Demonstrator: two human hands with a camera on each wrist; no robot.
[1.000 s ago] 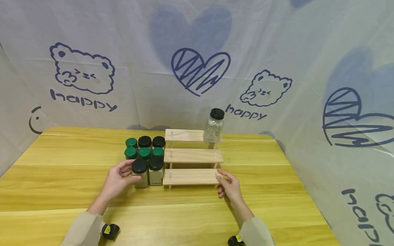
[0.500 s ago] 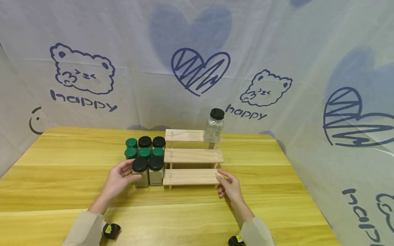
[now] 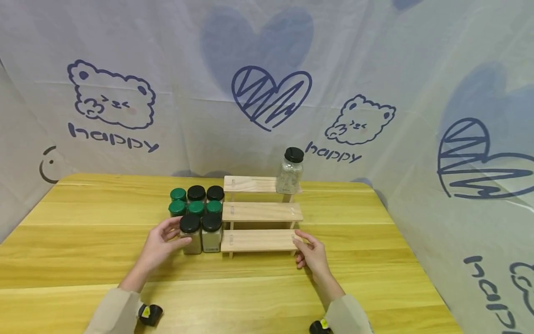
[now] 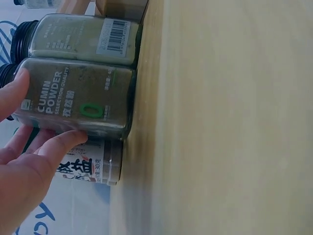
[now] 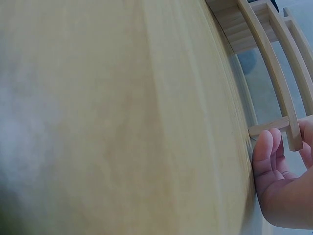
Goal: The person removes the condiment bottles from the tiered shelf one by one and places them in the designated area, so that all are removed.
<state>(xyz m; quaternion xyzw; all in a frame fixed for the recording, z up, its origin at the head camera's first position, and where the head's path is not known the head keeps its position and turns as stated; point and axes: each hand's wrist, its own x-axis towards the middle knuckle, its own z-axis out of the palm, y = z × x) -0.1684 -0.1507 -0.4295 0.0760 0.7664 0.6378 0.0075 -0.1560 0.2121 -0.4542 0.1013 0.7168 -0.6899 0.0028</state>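
My left hand [image 3: 160, 243] holds a square, black-lidded jar of cumin powder [image 4: 80, 95] at the front left of a jar group. Its thumb lies across the jar's front near the lid, and the other fingers are at its left side. Right beside it stands a second black-lidded jar [image 3: 212, 234] of pale powder, close to the wooden three-step rack [image 3: 260, 240]. At the right end of the rack's lowest shelf, my right hand [image 3: 312, 253] grips the board's end, with curled fingers [image 5: 264, 144] by the leg.
Behind the two front jars are several more with green lids [image 3: 196, 208] and black lids [image 3: 196, 192]. A black-lidded glass jar [image 3: 289, 174] stands on the right end of the rack's top shelf. A printed cloth [image 3: 187, 69] hangs behind the wooden table [image 3: 104, 199].
The cumin jar in my left hand has shifted very slightly right, toward the jar beside it. My right hand stays at the rack's end.
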